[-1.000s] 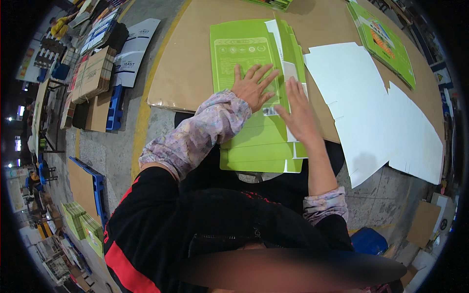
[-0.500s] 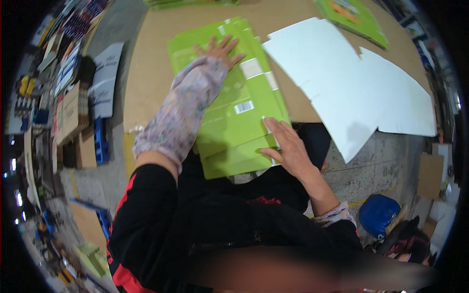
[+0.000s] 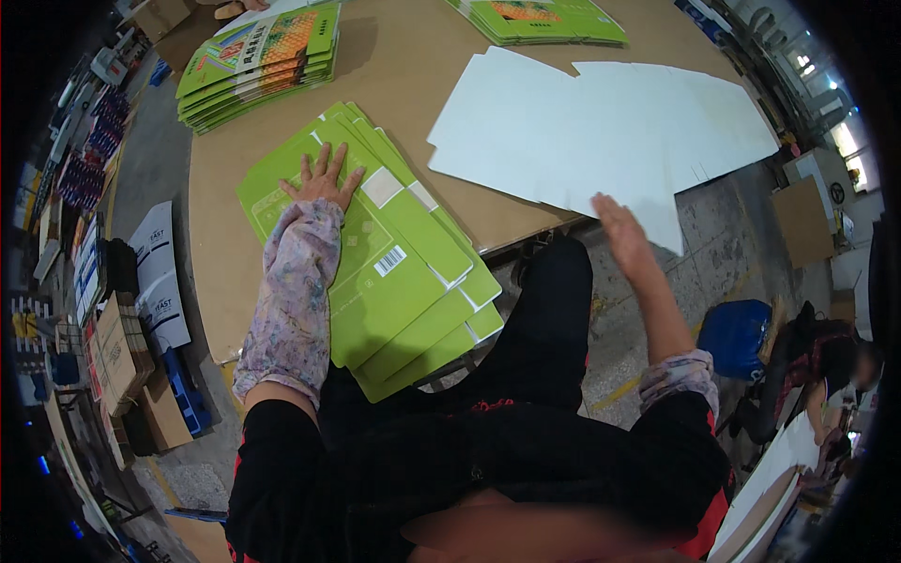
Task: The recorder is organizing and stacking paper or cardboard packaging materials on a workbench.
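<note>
green cards point(image 3: 375, 314) are lying in front of you in a fanned pile, slanting across the near edge of the brown table point(image 3: 404, 70), with their lower corners jutting out over your black trousers point(image 3: 530, 328). the top card is facing up, showing pale line printing and a small white barcode point(image 3: 389, 260). your left hand point(image 3: 324, 186) is resting palm down on the far part of the pile, its fingers spreading apart and flat. your right hand point(image 3: 624, 235) is reaching out to the right of the pile, well apart from it, with its fingers straight and together. those fingertips are overlapping the near edge of the white sheet point(image 3: 582, 131) in this view; whether they are touching it, you cannot tell from here. that sheet is covering the right side of the table, its near corner sticking out above the grey floor point(image 3: 690, 281). beyond the pile, on the far left of the table, a green stack point(image 3: 258, 66) is showing an orange fruit picture; a similar stack point(image 3: 549, 21) is sitting at the far edge, past the sheet. floral sleeves point(image 3: 296, 291) are covering part of your forearms. at lower right, another person point(image 3: 798, 361) is bending over pale sheets.
</note>
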Demonstrator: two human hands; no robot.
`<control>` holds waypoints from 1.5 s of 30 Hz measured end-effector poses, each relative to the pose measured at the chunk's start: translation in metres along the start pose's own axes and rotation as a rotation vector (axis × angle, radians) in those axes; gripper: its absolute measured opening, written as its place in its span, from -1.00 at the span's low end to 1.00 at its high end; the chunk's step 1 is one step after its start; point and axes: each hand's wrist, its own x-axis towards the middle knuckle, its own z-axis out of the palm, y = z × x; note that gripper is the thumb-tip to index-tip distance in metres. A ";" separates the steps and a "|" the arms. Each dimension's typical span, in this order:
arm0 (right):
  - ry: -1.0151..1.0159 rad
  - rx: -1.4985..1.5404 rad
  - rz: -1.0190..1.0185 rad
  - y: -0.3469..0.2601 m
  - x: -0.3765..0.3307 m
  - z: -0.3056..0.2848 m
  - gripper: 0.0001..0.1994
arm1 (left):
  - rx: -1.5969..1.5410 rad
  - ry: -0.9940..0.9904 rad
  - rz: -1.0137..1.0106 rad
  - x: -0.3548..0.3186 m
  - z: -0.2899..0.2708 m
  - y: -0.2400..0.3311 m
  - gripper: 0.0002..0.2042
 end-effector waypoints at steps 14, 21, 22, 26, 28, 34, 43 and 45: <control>-0.126 0.082 0.017 -0.103 0.042 0.002 -0.12 | -0.037 0.016 0.012 0.002 0.003 0.000 -0.36; -0.016 -0.342 0.035 -0.103 0.057 0.047 -0.19 | -0.034 0.000 0.021 0.004 0.003 0.001 -0.37; -0.095 -0.286 0.022 -0.100 0.058 0.041 -0.22 | -0.025 0.010 0.021 0.005 0.004 0.001 -0.38; -0.227 -0.172 -0.050 -0.091 0.064 0.023 -0.36 | -0.043 0.057 0.038 0.010 0.010 -0.001 -0.39; -0.259 -0.135 -0.088 -0.086 0.069 0.015 -0.41 | -0.034 0.041 0.032 0.010 0.009 -0.002 -0.38; 0.047 -0.046 -0.273 -0.073 0.067 0.032 -0.61 | -0.023 0.008 -0.008 0.010 0.013 -0.006 -0.37; 0.169 -0.139 -0.030 -0.108 0.070 0.039 -0.59 | -0.037 0.030 0.022 0.008 0.005 -0.001 -0.36; 0.209 -0.163 0.026 -0.109 0.073 0.040 -0.62 | -0.036 0.051 0.024 0.012 0.011 0.000 -0.37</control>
